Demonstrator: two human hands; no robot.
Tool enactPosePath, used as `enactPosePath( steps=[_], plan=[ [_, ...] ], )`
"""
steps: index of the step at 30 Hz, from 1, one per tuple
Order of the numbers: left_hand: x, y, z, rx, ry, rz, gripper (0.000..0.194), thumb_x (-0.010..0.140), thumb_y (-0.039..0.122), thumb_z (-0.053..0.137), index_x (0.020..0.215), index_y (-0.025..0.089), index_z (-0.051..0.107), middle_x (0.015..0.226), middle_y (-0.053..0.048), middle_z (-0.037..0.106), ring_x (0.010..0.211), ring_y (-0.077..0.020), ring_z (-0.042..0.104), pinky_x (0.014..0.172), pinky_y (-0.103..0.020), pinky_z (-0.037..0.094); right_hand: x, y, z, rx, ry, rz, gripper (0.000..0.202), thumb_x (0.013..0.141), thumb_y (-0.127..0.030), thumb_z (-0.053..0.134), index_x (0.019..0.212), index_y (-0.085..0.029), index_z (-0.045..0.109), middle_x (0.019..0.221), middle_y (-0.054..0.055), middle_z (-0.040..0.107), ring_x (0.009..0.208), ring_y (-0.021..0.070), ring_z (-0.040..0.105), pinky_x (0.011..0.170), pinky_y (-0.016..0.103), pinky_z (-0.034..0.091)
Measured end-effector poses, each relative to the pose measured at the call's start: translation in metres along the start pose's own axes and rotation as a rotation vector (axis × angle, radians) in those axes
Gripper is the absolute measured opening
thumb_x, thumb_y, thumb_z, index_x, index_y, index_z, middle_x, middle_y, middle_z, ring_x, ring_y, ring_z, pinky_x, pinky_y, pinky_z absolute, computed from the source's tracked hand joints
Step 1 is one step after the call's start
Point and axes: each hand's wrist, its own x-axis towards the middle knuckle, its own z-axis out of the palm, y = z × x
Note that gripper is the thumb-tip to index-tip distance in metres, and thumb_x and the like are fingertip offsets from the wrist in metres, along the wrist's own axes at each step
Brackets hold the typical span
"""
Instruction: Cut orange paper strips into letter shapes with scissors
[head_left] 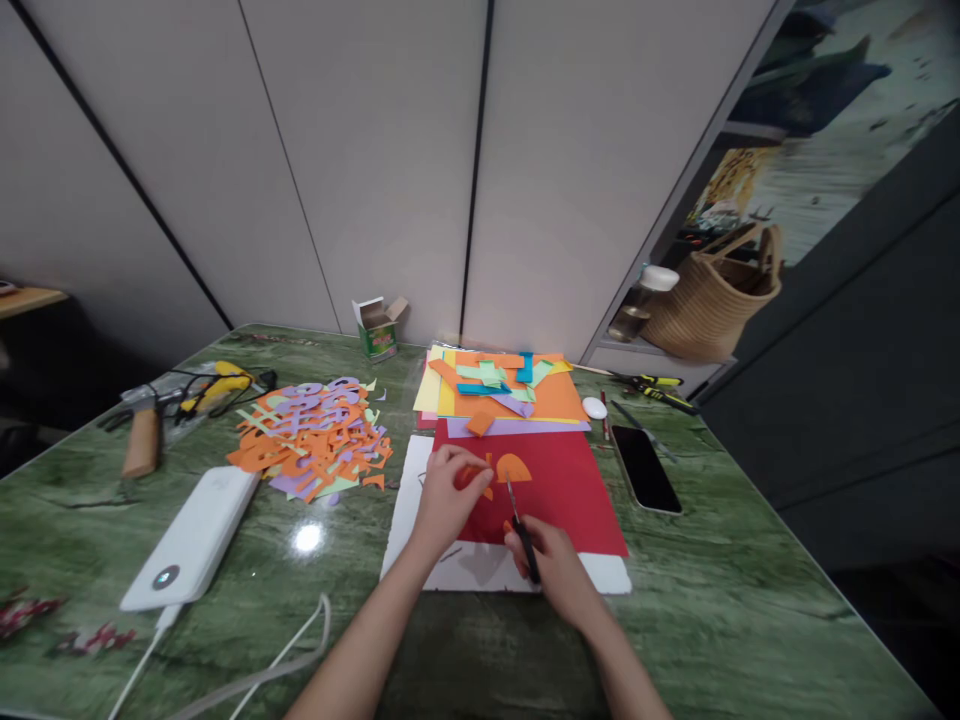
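Observation:
My right hand grips a pair of scissors with dark handles, its blades pointing away from me over a red sheet of paper. A rounded orange paper cutout is at the blade tips; I cannot tell whether the blades touch it. Over the left part of the red sheet, my left hand has thumb and fingers pinched on a small piece of orange paper, partly hidden by the fingertips. Under the red sheet lies a white sheet with some dark lines.
Cut paper scraps heap up on the left. Beyond the red sheet is a stack of coloured papers. A power bank, a phone, a white oval object, pliers and a small green box surround the work.

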Motion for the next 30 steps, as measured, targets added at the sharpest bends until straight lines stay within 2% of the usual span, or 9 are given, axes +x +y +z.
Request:
enactPosePath(
  steps=[4,15,21,25,30],
  plan=[
    [0.001,-0.005,0.005,-0.092,-0.039,-0.016,0.010,0.070,0.026,0.055,0.070,0.020,0.062,0.080,-0.003,0.055,0.082,-0.0167,0.051,0.077,-0.030,0.038,0.000,-0.001,0.000,0.004,-0.023,0.012,0.028,0.074,-0.043,0.052,0.063,-0.017,0.048,0.049,-0.004,0.045,0.048,0.0095,0.038,0.045,0.020,0.024],
    [0.003,-0.011,0.005,-0.165,-0.065,-0.076,0.012,0.067,0.029,0.058,0.065,0.019,0.062,0.076,-0.003,0.058,0.079,-0.0168,0.052,0.076,-0.029,0.038,-0.001,0.002,0.000,-0.053,-0.024,0.002,0.026,0.073,-0.039,0.052,0.060,-0.018,0.045,0.050,-0.004,0.043,0.050,0.0102,0.039,0.046,0.020,0.025],
    [0.002,-0.010,0.005,-0.155,-0.096,-0.057,0.011,0.067,0.027,0.058,0.062,0.019,0.063,0.080,-0.004,0.058,0.083,-0.0174,0.053,0.077,-0.029,0.039,-0.002,-0.001,0.001,0.050,-0.081,0.015,0.028,0.073,-0.041,0.052,0.060,-0.017,0.044,0.050,-0.004,0.043,0.048,0.0093,0.039,0.045,0.019,0.027],
    [0.000,-0.007,0.005,-0.151,-0.123,-0.052,0.010,0.067,0.028,0.058,0.063,0.019,0.063,0.083,-0.004,0.057,0.086,-0.0176,0.052,0.078,-0.030,0.038,-0.004,-0.010,-0.001,0.141,-0.171,0.032,0.032,0.076,-0.043,0.048,0.059,-0.017,0.042,0.049,-0.004,0.044,0.046,0.0084,0.039,0.045,0.019,0.028],
    [-0.001,-0.004,0.005,-0.154,-0.140,-0.049,0.012,0.068,0.028,0.057,0.062,0.019,0.062,0.084,-0.004,0.057,0.086,-0.0173,0.052,0.078,-0.030,0.038,-0.008,-0.018,-0.003,0.157,-0.221,0.083,0.038,0.077,-0.051,0.042,0.062,-0.016,0.044,0.050,-0.003,0.046,0.041,0.0066,0.035,0.039,0.018,0.024]
  ],
)
